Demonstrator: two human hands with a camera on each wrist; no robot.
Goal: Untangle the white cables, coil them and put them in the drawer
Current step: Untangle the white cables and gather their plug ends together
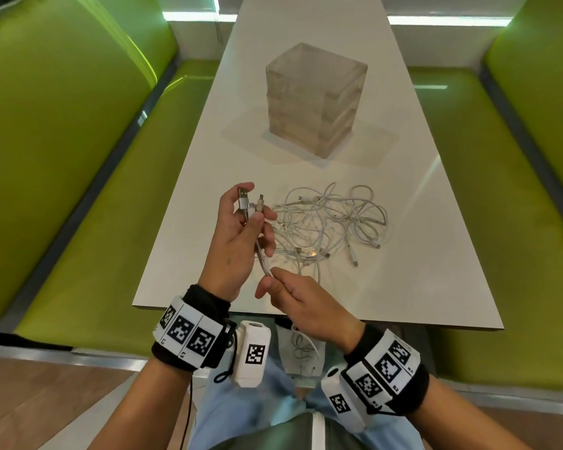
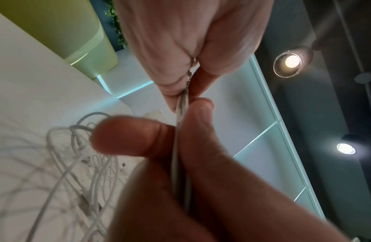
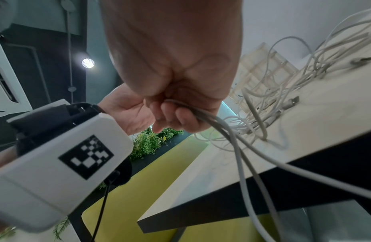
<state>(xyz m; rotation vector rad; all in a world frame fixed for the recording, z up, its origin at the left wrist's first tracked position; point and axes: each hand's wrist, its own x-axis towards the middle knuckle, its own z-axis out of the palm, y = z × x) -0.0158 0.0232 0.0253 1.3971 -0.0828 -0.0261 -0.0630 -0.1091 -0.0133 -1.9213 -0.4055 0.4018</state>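
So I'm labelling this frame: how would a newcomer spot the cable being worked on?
Start at the white table and its tangled cable pile. Left of it, the held cable is lifted by both hands, two plugs upright in the left hand.

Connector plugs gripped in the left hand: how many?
2: a USB plug and a smaller plug beside it, both standing up out of the left hand. More plugs lie in the tangle; some may be hidden.

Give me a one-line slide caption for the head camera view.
Left hand holds two connector ends upright while right hand pinches the cable below, beside the tangled white cables.
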